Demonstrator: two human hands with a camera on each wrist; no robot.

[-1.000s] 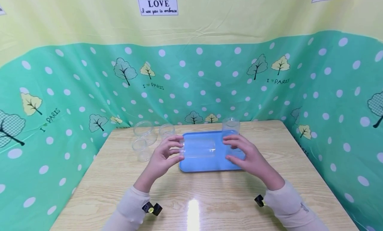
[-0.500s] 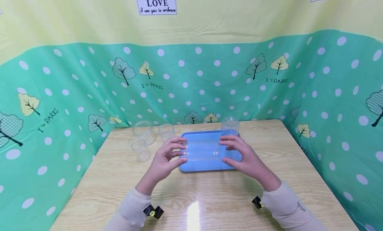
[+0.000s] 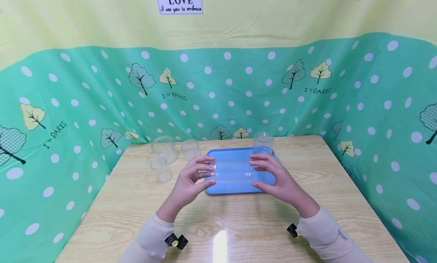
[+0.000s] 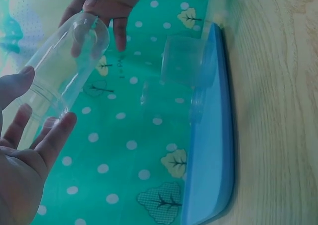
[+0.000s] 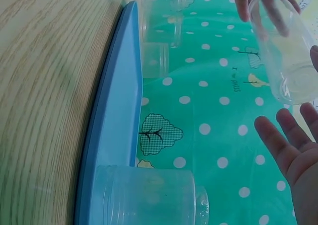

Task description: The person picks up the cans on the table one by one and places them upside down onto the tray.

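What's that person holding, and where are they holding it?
A clear jar: the left hand grips its ridged end. The right hand is at the other end; whether it grips cannot be told.

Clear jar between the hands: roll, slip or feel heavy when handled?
The jar would likely roll on its side, being round-bodied. It may feel slippery, looking smooth and glossy. Probably light: see-through and apparently empty.
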